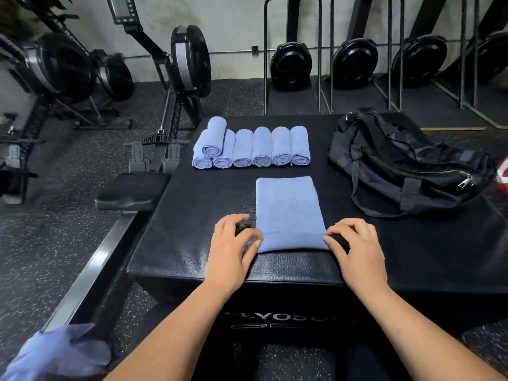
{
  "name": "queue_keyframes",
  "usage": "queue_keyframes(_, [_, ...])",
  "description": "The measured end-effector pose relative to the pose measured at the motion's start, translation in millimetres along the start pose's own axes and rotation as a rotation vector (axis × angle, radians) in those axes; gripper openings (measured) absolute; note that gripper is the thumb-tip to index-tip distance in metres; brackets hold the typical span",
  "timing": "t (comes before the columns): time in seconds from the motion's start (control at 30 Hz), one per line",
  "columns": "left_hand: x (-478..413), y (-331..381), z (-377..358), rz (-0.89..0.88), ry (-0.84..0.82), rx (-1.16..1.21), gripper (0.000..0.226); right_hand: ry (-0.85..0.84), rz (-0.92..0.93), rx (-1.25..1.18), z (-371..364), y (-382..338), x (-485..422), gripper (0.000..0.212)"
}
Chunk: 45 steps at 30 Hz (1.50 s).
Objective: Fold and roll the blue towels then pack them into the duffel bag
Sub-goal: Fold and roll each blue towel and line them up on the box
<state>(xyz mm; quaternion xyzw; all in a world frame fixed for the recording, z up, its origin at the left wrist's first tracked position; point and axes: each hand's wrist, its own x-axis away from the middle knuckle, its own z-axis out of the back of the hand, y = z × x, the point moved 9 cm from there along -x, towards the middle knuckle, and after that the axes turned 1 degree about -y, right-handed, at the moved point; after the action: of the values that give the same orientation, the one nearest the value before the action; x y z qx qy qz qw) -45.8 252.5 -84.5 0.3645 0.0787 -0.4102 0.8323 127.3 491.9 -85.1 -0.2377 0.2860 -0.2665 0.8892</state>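
Observation:
A folded blue towel [288, 213] lies flat on the black padded box [192, 215], its long side pointing away from me. My left hand [233, 248] pinches the towel's near left corner and my right hand [354, 248] pinches the near right corner. Behind it, several rolled blue towels [253, 147] lie in a row, with one roll stacked on top at the left end. A black duffel bag [398, 163] sits at the box's right side, its zipper partly undone.
A heap of loose blue towels [55, 353] lies at the bottom left, by the rail of a rowing machine [132, 191]. More rowing machines stand upright along the back wall. A red and white object [503, 171] shows at the right edge.

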Motion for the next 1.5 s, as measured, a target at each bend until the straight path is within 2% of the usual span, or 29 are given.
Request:
queue_keyframes(0.2, [1.6,0.3,0.1,-0.008,0.054,-0.074,0.013,0.060,0.056,0.074,0.4,-2.2,3.9,0.012])
queue_keyframes(0.3, [1.1,1.2,-1.3,-0.018,0.041,-0.104,0.023,0.015,0.098,0.113,-1.9,-7.2,4.9,0.021])
queue_keyframes(0.4, [0.1,-2.3,-3.9,-0.014,0.006,-0.108,0.031,-0.056,0.083,0.141,-6.1,-3.7,5.3,0.036])
queue_keyframes(0.47, [-0.6,-6.3,-6.5,0.007,-0.013,-0.103,0.032,-0.069,0.056,0.134,-7.5,1.4,4.0,0.039])
queue_keyframes(0.7, [-3.0,-20.0,-9.7,0.090,-0.024,-0.024,0.029,-0.109,-0.047,0.056,-11.3,14.2,-4.4,0.024])
queue_keyframes(0.83, [-3.0,-24.3,-11.5,0.129,-0.047,0.027,0.034,-0.128,-0.072,-0.001,-12.1,17.3,-5.0,0.015])
queue_keyframes(1.13, [-3.6,-27.1,-8.2,0.194,0.020,0.052,0.033,-0.105,-0.123,-0.044,-7.5,15.3,-4.2,0.016])
queue_keyframes(1.3, [-5.6,-15.3,-1.0,0.100,0.043,0.003,0.019,-0.055,-0.095,-0.090,-0.8,11.2,-4.5,0.026])
queue_keyframes(1.5, [-1.0,-6.2,-0.4,0.047,0.029,-0.004,0.017,-0.008,0.006,-0.068,0.4,4.1,-0.8,0.017])
